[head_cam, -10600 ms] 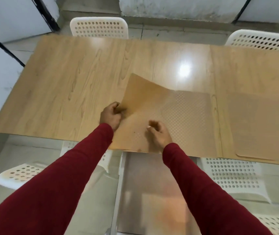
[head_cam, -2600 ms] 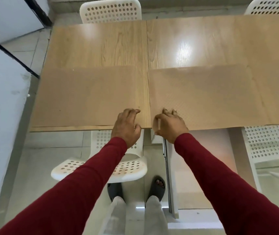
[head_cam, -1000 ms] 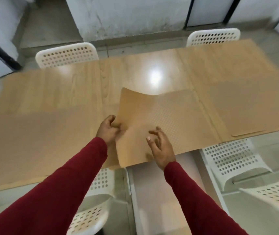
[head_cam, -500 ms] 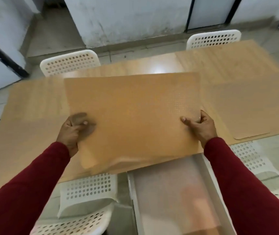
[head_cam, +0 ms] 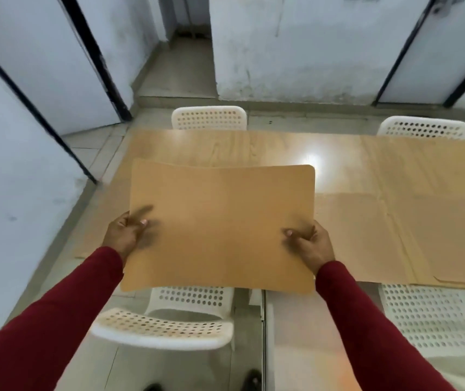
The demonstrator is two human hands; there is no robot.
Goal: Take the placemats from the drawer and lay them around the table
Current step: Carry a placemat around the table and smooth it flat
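Since the previous frame, placemat is being raised clear above table; left hand and right hand are gripping its side edges, each grip closed.

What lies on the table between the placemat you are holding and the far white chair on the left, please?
In the head view, only bare wooden table shows between the held placemat and the far left chair; no mat lies there.

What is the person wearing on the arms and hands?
Both arms are covered by long, plain dark red sleeves that end at the wrists. The left hand and the right hand are bare: no gloves, and no rings or watch can be seen.
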